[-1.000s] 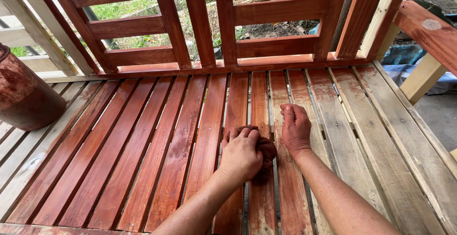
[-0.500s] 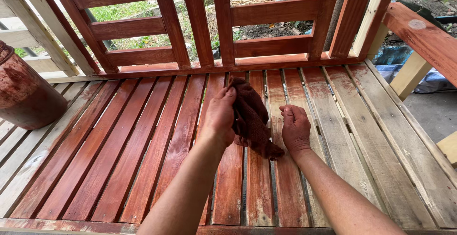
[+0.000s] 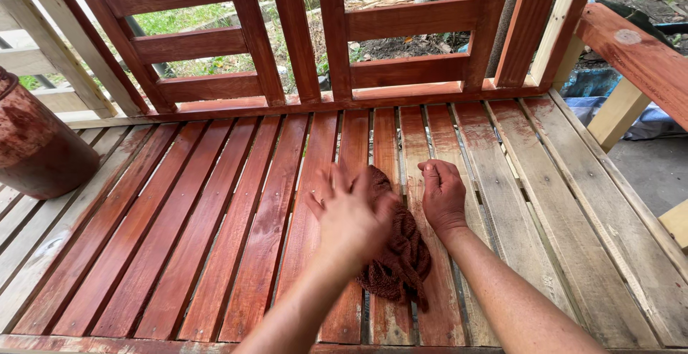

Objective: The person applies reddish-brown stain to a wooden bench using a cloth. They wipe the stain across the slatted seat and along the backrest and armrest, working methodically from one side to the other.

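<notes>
- Head view looks down on a slatted wooden bench seat [image 3: 215,239], most slats stained red-brown, the right ones bare.
- Left hand [image 3: 351,214] hovers with fingers spread wide, blurred, over a dark red-brown rag [image 3: 401,261].
- The rag lies bunched on the middle slats.
- Right hand [image 3: 443,195] rests on a slat just beside it, fingers curled in, holding nothing.
- A stained can [image 3: 36,146] stands far left.

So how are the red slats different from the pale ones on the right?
The red slats look dark, glossy and wet with stain; the pale slats look dull, grey-brown and bare. The left hand and cloth lie on red slats, none on the pale ones. Both run the same way.
</notes>
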Demonstrator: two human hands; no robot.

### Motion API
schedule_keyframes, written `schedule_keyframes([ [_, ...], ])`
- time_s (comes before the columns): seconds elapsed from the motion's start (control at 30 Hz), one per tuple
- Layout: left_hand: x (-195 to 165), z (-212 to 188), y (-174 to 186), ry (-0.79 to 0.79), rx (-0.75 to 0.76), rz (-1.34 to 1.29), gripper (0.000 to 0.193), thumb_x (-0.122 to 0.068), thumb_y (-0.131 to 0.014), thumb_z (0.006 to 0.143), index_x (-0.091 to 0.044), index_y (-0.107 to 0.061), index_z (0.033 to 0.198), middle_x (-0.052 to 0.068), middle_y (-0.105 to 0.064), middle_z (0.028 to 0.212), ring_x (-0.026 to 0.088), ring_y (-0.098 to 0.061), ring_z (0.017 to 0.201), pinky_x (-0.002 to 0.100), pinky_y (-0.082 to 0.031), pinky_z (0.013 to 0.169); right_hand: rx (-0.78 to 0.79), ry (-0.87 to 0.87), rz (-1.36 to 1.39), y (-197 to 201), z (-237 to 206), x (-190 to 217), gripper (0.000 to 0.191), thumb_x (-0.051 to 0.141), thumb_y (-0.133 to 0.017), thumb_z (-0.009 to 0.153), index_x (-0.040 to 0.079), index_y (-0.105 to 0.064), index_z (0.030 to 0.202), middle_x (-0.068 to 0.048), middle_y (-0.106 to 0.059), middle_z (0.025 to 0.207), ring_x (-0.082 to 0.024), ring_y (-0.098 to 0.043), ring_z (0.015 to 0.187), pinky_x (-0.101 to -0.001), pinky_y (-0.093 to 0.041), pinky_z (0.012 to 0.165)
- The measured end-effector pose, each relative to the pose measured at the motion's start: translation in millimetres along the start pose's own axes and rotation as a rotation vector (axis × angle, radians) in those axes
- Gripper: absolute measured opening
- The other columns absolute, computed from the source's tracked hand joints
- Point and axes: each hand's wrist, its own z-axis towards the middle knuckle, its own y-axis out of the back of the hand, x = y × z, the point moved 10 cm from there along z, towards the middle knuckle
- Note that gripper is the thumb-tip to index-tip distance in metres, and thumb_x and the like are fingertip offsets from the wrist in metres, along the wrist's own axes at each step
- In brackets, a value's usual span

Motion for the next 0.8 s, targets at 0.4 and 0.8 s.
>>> schedule_keyframes([
  [0.4,-13,97,-41,-0.325,-0.224,0.061,0.078,-0.047,-0.060,0.093,-0.013,-0.034,0.157,0.022,-0.039,0.158,0.040,-0.027,0.151,0.059,-0.014,0.123,0.067,-0.001,0.005,-5,-1,10,0.031,0.027,-0.051,0.106,0.004,-0.072,0.108,-0.010,-0.065,0.116,-0.023,-0.067,0.105,-0.0358,-0.055,0.091],
  [0.8,-27,270,-26,-0.221,-0.231,0.006,0.066,-0.050,-0.068,0.088,-0.024,-0.050,0.146,0.006,-0.051,0.153,0.034,-0.031,0.150,0.060,-0.018,0.122,0.073,-0.018,0.057,-4,-2,13,0.028,0.024,-0.055,0.103,0.003,-0.074,0.106,-0.010,-0.068,0.117,-0.022,-0.068,0.108,-0.0330,-0.055,0.092],
])
